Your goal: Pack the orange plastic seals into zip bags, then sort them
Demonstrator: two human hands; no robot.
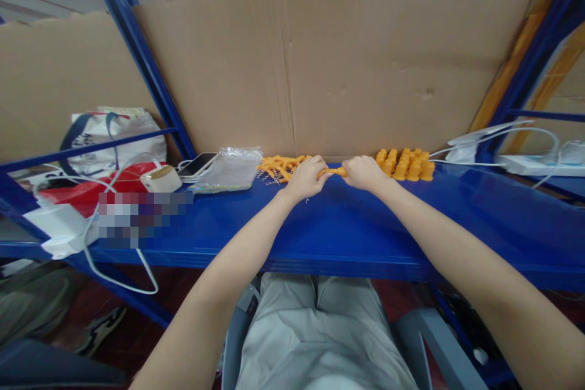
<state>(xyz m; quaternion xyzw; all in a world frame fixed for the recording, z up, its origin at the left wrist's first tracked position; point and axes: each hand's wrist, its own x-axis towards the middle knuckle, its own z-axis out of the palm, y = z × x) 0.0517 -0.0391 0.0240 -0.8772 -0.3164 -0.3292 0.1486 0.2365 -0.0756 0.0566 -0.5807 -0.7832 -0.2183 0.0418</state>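
Observation:
A short orange piece [339,171] bridges the gap between my two hands above the back part of the blue shelf top [340,225]. My left hand [306,179] is closed around its left end, and my right hand [364,173] grips the other end. Fingers cover most of the piece, so its full shape is hidden. Just left of my left hand lies a heap of orange strand-like pieces [278,166] with small metal chains. Close to my right hand, several small orange figures [410,166] stand upright in tight rows.
Clear plastic bags [232,170] and a phone [201,164] lie left of the heap. Further left are a white charger [161,178], loose cables and a cloth bag [121,140]. A cardboard sheet [365,61] walls the back. At right sits a power strip [525,164]. Someone's shoe [104,330] shows lower left.

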